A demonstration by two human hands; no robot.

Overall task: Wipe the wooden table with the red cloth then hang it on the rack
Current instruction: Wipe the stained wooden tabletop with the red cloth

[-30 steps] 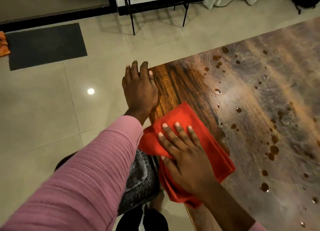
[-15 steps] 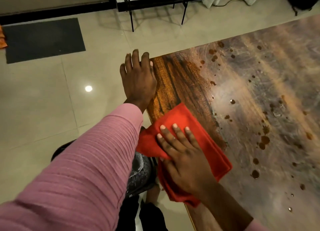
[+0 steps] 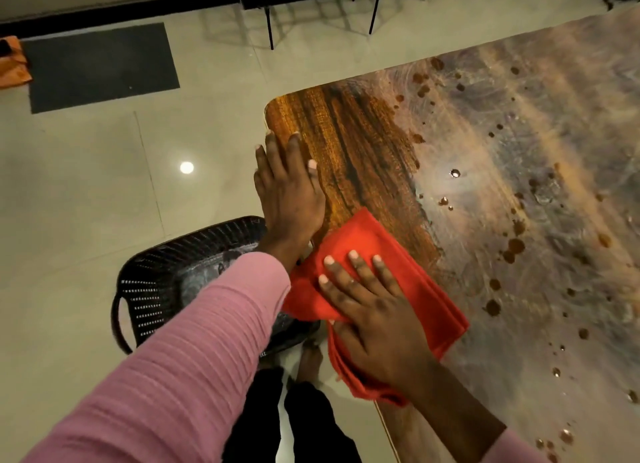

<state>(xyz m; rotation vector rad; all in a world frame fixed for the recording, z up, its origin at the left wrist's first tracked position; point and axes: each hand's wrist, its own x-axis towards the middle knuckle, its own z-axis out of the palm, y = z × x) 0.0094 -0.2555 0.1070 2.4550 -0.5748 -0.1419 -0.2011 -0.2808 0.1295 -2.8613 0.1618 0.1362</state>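
Wiping step: right hand (image 3: 377, 320), fingers spread, presses the red cloth (image 3: 415, 279) flat on the table (image 3: 519, 143); left hand (image 3: 287, 199) rests flat at eleven o'clock; next, probably sweep toward two o'clock's brown spots (image 3: 516, 246).

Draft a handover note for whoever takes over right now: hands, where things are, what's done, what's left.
Left hand: open, flat on the wooden table edge near the corner.
Right hand: open, fingers pressing the folded red cloth onto the table.
Done: strip by the corner looks wiped.
Left: the filmy rest with brown drops; then hang the cloth on the rack, perhaps the black frame by the wall.
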